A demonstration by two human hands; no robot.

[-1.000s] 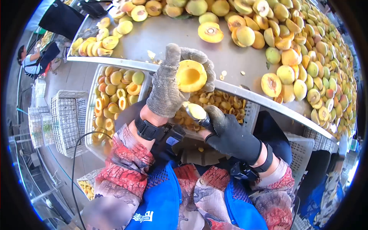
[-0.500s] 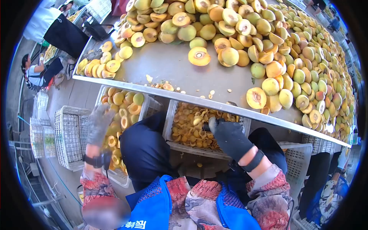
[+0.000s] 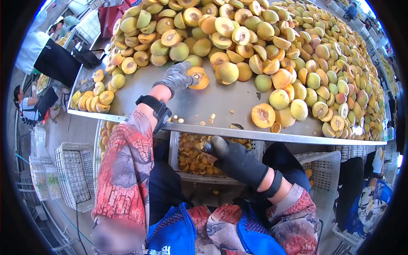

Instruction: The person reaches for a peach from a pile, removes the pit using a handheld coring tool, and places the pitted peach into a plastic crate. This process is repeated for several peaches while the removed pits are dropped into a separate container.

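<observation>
My left hand (image 3: 176,78), in a grey knit glove, reaches over the metal table. Its fingers and thumb are around the left edge of a halved yellow peach (image 3: 199,79), which lies cut face up with the stone area showing. In a black fingerless-looking glove, my right hand (image 3: 233,155) is closed round a small dark-handled tool (image 3: 208,147) below the table's front edge. The tool's working end is hard to make out. Beneath that hand stands a white crate (image 3: 199,175) holding peach scraps and pieces.
A large heap of peach halves (image 3: 314,55) covers the back and right of the table (image 3: 148,93). More halves (image 3: 91,101) sit at its left corner. White crates (image 3: 76,170) stand on the floor at left and right. Other people work nearby.
My left hand has moved from above the left crate of peaches up onto the table, to the peach half. My right hand still holds the tool over the scrap crate. The view has shifted.
</observation>
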